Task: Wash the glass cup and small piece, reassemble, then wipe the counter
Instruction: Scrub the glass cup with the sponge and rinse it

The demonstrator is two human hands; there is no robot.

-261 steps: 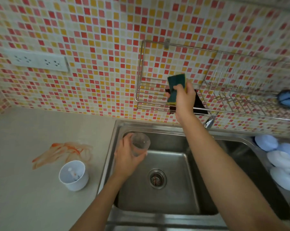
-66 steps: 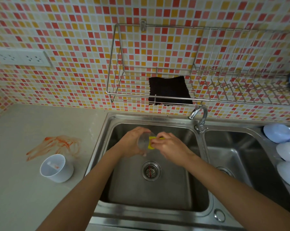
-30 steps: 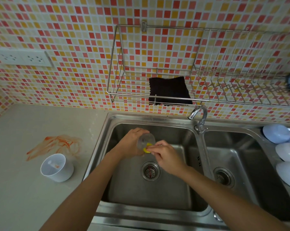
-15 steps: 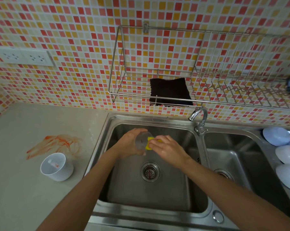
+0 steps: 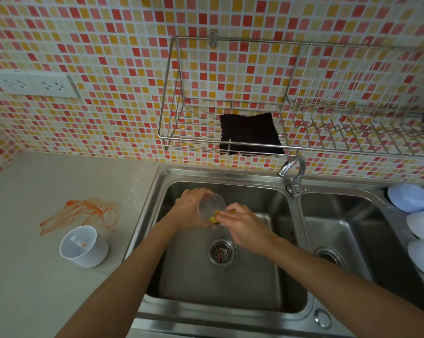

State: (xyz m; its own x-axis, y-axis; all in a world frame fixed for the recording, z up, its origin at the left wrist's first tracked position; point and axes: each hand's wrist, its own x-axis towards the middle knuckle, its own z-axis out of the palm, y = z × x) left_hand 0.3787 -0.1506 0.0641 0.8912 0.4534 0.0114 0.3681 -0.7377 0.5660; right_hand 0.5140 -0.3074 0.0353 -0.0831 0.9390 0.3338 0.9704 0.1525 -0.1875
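Note:
My left hand (image 5: pixel 190 208) holds the clear glass cup (image 5: pixel 212 206) on its side over the left sink basin (image 5: pixel 220 284). My right hand (image 5: pixel 242 225) grips a yellow and green sponge (image 5: pixel 215 218) and presses it against the cup's mouth; most of the sponge is hidden by my fingers. A small white plastic piece (image 5: pixel 84 246), shaped like a cup with an orange smear inside, stands on the grey counter (image 5: pixel 35 276) to the left. Just behind it, orange stain streaks (image 5: pixel 81 213) mark the counter.
A wire rack (image 5: pixel 291 98) on the tiled wall holds a dark cloth (image 5: pixel 250 134). The faucet (image 5: pixel 293 174) stands between the two basins. Several pale blue and white bowls (image 5: pixel 418 215) sit at the right edge. A socket strip (image 5: pixel 33 84) is on the left wall.
Since 8.7 s ago my right hand brought the sponge from the rack down to the cup. In the last second it shifts slightly at the cup's mouth.

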